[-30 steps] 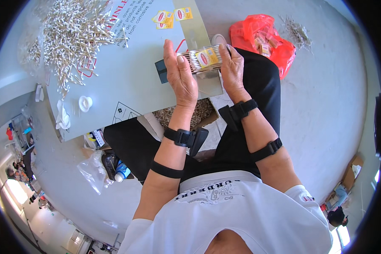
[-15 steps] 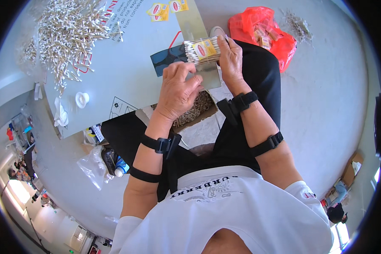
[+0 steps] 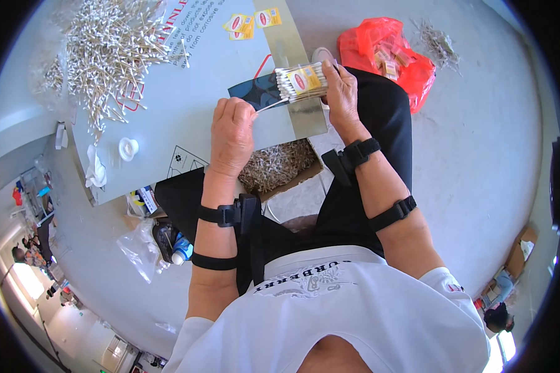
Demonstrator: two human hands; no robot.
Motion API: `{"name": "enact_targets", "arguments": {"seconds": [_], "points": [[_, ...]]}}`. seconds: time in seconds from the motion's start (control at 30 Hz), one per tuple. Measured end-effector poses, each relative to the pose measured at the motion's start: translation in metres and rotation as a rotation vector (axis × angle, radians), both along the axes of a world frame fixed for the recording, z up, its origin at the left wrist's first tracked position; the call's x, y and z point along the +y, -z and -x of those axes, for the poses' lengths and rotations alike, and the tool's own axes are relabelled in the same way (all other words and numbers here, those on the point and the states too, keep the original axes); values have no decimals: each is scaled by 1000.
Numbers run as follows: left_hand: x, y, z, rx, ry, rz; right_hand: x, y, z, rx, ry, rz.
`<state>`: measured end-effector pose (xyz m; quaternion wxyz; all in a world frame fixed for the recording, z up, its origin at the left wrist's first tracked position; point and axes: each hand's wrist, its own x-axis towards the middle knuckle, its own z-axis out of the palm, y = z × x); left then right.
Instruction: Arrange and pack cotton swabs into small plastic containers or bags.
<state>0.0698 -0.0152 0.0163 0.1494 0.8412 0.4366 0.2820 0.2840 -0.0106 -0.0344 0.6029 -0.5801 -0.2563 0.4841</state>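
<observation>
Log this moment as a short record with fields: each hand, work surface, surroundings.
left hand: pinches one cotton swab, its tip at the bundle
right hand: grips a labelled bundle of cotton swabs
work surface: grey board with loose swab pile at far left
surroundings: red plastic bag on floor, box of swabs below board

White short-sleeved shirt with dark lettering, black trousers, black straps and devices on both forearms.
</observation>
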Motion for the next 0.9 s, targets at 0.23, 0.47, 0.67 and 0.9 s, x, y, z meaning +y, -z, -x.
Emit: {"name": "enact_targets", "arguments": {"seconds": [0.23, 0.47, 0.67, 0.9], "points": [[3, -4, 5, 77, 39, 22, 2, 7, 1, 8, 16, -22], [12, 6, -34, 87, 59, -59, 2, 8, -3, -100, -6, -15], [5, 14, -62, -402, -166, 144, -3, -8, -3, 49, -43, 104], [9, 19, -106, -994, -187, 422, -3, -14, 0, -8, 6, 48]]}}
